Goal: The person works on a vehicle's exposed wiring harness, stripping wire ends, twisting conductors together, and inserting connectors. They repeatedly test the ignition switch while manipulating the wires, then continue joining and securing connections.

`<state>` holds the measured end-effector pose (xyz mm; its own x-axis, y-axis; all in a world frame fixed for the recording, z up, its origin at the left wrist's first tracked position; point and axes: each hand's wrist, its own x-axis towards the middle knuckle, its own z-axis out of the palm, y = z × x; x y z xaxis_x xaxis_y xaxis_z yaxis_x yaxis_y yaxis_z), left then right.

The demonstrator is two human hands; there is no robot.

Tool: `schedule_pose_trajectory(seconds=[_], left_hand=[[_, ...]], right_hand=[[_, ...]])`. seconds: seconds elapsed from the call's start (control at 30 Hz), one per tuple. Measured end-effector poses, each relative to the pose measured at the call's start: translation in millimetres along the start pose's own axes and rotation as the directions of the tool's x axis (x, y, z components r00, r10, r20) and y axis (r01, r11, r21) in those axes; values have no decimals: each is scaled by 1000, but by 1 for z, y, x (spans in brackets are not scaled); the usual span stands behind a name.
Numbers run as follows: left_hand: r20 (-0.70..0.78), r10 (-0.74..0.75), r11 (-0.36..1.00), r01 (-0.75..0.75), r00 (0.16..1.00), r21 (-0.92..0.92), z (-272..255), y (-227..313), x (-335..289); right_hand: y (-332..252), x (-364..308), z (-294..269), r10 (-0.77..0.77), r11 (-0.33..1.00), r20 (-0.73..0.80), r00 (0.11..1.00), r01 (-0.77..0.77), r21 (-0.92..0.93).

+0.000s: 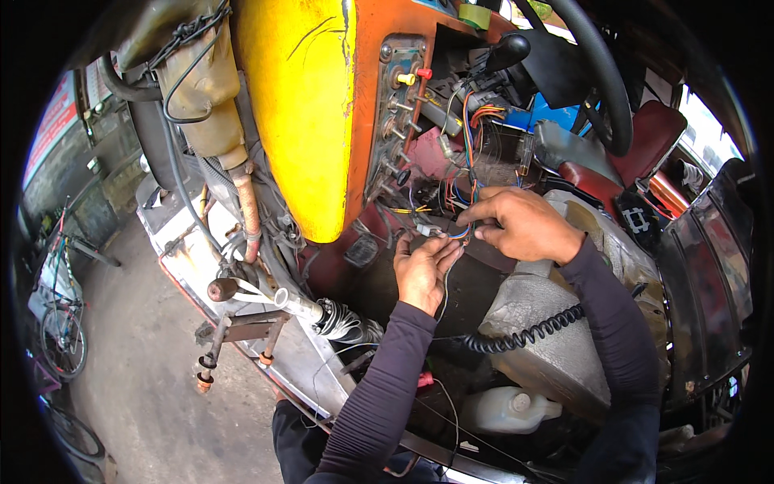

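My left hand (420, 276) is closed, palm up, with thumb and fingers on a bundle of thin coloured wires (461, 235). A small pale plug connector (429, 231) lies at its fingertips. My right hand (528, 224) reaches in from the right, its thumb and index finger pinched on the same wires. The exact spot under the fingertips is hidden. More loose wires in blue, orange and white (470, 153) hang down from the opened dashboard above. Beside my left hand, a thin grey cable (446, 292) trails down toward the floor.
An orange dashboard with a metal switch panel (395, 109) and a yellow body panel (310, 121) stand at the upper left. A steering wheel (619, 105) is upper right. Below my right forearm run a black coiled cord (536, 329) and a whitish jug (509, 410).
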<state>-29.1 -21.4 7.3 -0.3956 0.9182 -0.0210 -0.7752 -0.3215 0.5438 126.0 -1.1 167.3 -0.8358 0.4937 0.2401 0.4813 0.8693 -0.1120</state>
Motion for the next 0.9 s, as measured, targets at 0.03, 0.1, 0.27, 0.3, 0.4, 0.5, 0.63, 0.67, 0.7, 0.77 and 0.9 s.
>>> schedule_pose_trajectory(seconds=[0.03, 0.1, 0.27, 0.3, 0.4, 0.5, 0.63, 0.67, 0.7, 0.77, 0.9], left_hand=[[-2, 6, 1000, -6, 1000, 5, 0, 1, 0], [-5, 13, 1000, -13, 1000, 12, -1, 0, 0], [9, 5, 1000, -5, 1000, -9, -2, 1, 0], [4, 2, 1000, -2, 1000, -10, -1, 1, -1], [-8, 14, 1000, -14, 1000, -25, 1, 1, -1], [-27, 14, 1000, -15, 1000, -24, -1, 0, -1], [-1, 13, 999, -13, 1000, -36, -3, -1, 1], [5, 15, 999, -14, 1000, -38, -2, -1, 0], [11, 16, 999, -16, 1000, -38, -2, -1, -1], [13, 13, 999, -13, 1000, -33, 0, 0, -1], [-6, 18, 1000, -18, 1000, -25, 3, 3, -6]], right_hand=[[-1, 1, 0, -32, 999, 15, 999, 32, -23], [-2, 4, -1, -91, 993, 49, 995, 94, -70], [1, 13, -5, -124, 991, 93, 988, 128, -39], [4, 14, -6, -141, 989, 81, 987, 143, -21], [16, 17, -5, -153, 986, 31, 988, 151, 75], [22, 20, -4, 22, 983, -55, 998, -11, 184], [29, 31, -1, 141, 971, -271, 952, -79, 228], [27, 32, -4, 120, 987, -360, 925, -73, 141], [28, 35, -4, 133, 990, -406, 904, -106, 88], [32, 40, -5, 148, 984, -496, 855, -179, -15], [28, 41, -12, 189, 943, -616, 765, -317, -103]])
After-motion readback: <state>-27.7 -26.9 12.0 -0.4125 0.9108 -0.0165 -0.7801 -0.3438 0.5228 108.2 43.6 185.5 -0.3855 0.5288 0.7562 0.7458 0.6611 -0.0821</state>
